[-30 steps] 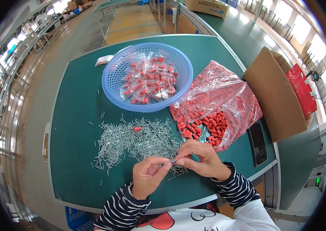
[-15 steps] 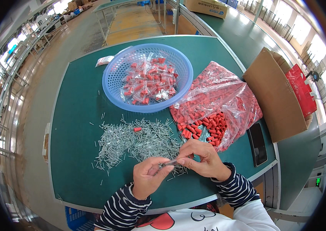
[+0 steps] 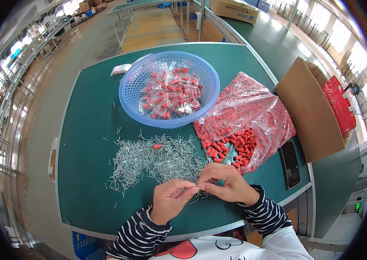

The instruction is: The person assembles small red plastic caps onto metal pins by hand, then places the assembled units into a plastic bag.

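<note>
My left hand (image 3: 172,199) and my right hand (image 3: 224,184) meet over the near edge of the screw pile, fingertips pinched together. Between them is what looks like a small clear plastic bag, now almost wholly hidden by the fingers. Loose silver screws (image 3: 166,160) spread across the green table (image 3: 88,182), with one red cone-shaped cap (image 3: 157,146) lying on top. Just beyond my right hand, more red caps (image 3: 242,147) spill from the mouth of a large clear bag (image 3: 252,106). A blue perforated basket (image 3: 125,97) holds several small clear bags (image 3: 172,89) with red caps inside.
A black phone (image 3: 289,164) lies by the table's right edge. Beside it stands an open cardboard box (image 3: 309,112) with a red bag (image 3: 338,104) next to it. Behind the basket is a small white packet (image 3: 121,69). A blue crate (image 3: 84,245) sits below the near edge.
My fingertips have come closer together, covering the translucent thing that showed between them. The whole view has shifted slightly; the things on the table look unmoved.
</note>
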{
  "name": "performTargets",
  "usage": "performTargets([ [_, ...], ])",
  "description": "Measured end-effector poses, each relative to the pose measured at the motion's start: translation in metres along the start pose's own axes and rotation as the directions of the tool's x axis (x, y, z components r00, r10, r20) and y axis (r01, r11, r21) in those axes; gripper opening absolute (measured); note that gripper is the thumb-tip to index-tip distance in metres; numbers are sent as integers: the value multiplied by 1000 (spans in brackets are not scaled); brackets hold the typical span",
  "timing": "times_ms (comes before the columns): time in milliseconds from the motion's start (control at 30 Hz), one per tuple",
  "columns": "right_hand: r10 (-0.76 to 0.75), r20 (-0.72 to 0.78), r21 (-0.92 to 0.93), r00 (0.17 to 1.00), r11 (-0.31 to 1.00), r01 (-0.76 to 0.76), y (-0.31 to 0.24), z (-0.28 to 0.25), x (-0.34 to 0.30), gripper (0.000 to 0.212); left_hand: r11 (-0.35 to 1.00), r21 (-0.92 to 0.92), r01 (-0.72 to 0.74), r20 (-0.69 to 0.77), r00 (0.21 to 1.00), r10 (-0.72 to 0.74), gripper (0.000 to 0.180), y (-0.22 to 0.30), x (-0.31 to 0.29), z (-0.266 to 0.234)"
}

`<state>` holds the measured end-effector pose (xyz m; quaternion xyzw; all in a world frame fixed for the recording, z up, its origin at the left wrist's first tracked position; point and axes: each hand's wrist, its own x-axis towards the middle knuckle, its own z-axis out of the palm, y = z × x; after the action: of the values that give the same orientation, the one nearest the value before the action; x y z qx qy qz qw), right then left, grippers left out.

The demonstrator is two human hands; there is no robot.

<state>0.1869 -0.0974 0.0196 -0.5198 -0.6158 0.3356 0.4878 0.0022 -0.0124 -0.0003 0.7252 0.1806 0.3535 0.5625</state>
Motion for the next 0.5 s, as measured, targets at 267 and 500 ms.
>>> performTargets([
  [267,118,54,117,992,985,-123,4,-3,10,8,986,-145,76,-83,993,-89,12,-13,-4,6],
  [500,292,-479,511,828,859,-7,-36,-20,69,16,948,-262,182,-119,969,-219,34,-19,-8,-9],
])
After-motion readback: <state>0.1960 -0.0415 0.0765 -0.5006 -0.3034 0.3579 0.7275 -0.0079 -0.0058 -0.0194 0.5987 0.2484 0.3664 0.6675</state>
